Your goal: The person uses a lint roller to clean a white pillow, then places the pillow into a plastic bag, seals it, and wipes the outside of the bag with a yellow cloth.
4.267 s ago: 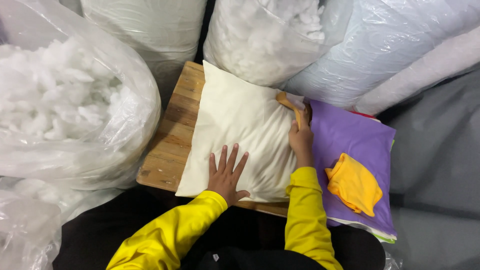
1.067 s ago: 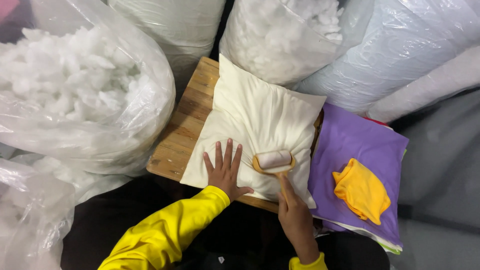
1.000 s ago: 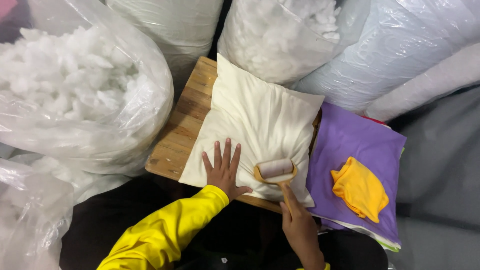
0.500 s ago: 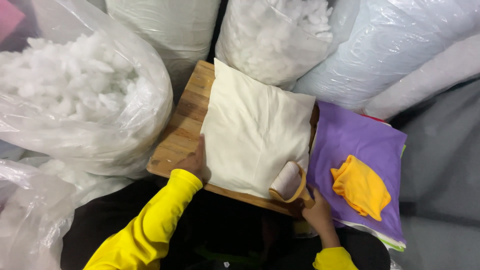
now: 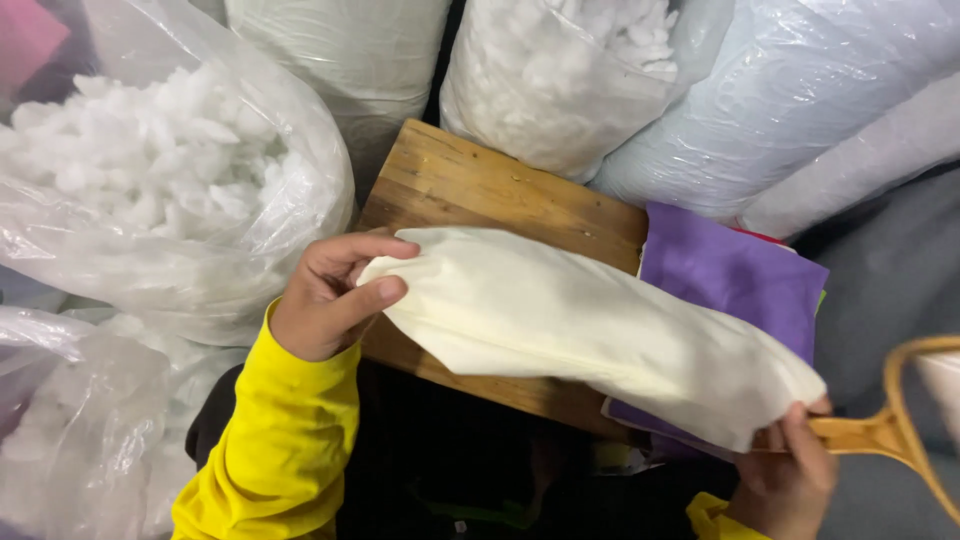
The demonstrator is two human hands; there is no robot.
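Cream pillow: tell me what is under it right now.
Under the lifted pillow, held by the left hand and right hand, show a wooden board and a purple cloth. The strip of each directly beneath the pillow is covered, so anything lying there cannot be seen.

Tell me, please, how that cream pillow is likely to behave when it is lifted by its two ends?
The cream pillow probably flexes rather than staying stiff: held between the left hand and right hand, it curves and creases. It seems light for its bulk, since a thumb-and-finger pinch carries one end. The cloth looks matte, so slipping seems unlikely.
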